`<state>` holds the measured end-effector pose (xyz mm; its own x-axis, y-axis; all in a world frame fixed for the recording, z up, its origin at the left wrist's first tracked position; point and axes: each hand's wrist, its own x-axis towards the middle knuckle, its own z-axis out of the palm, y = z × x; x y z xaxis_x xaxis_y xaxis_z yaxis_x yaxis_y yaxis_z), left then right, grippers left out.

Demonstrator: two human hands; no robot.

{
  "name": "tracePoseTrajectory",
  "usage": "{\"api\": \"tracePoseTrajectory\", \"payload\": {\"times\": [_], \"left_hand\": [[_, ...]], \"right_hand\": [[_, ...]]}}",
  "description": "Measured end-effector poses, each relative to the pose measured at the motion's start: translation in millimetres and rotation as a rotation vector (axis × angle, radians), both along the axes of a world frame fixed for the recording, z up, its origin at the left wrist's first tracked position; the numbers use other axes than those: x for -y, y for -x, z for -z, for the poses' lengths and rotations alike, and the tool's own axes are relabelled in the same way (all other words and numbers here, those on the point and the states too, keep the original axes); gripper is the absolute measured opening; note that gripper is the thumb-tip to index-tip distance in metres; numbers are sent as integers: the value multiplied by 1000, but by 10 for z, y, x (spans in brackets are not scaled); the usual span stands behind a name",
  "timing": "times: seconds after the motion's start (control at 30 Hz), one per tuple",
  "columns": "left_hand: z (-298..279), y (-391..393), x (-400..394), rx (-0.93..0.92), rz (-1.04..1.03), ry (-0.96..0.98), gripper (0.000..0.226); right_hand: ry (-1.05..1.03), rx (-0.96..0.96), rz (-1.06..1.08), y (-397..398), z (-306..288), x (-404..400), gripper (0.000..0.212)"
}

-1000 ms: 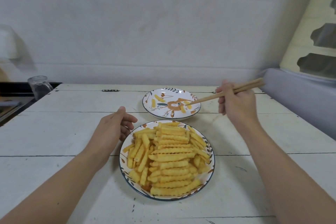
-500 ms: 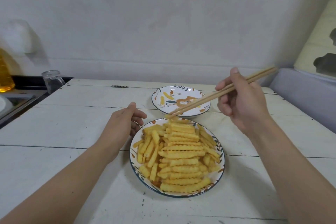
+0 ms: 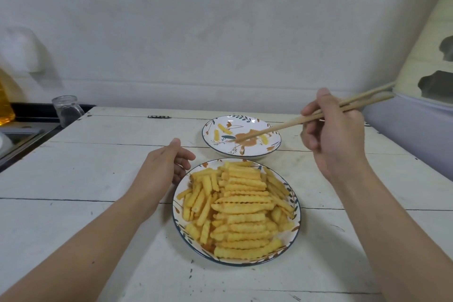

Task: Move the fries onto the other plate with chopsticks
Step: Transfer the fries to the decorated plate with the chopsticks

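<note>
A white wooden table (image 3: 81,179) fills the lower part of the view, and a white wall stands behind it. On the table the near plate (image 3: 177,216) carries a big heap of crinkle fries (image 3: 241,208), which covers almost all of it. The far plate (image 3: 250,153) sits just behind it, close but apart, and holds only a few fries (image 3: 224,128) spread on its painted surface. The right hand (image 3: 331,135) is raised beside the far plate and grips a pair of chopsticks (image 3: 289,124) with curled fingers and the thumb on top. The tips of the chopsticks are close together over the middle of the far plate (I cannot tell if they touch it), and no fry is seen between them. The left hand (image 3: 163,169) rests at the left rim of the near plate, its fingers loosely bent, holding nothing. A glass jar (image 3: 66,110) stands past the far left edge of the table.
</note>
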<state>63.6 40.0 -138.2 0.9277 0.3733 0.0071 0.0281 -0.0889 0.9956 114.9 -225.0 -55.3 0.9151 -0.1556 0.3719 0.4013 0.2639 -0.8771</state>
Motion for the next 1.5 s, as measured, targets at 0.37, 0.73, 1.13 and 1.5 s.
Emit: {"api": "tracePoseTrajectory", "payload": {"times": [0.37, 0.73, 1.13, 1.5], "left_hand": [[-4, 0, 9, 11, -13, -3, 57], [2, -3, 5, 16, 1, -2, 56], [-15, 19, -4, 7, 1, -1, 57], [1, -6, 0, -1, -3, 1, 57]], "right_hand": [[370, -81, 246, -494, 485, 98, 33], [66, -60, 243, -282, 188, 156, 54], [209, -73, -416, 288, 115, -217, 52], [164, -24, 216, -257, 269, 162, 39]]}}
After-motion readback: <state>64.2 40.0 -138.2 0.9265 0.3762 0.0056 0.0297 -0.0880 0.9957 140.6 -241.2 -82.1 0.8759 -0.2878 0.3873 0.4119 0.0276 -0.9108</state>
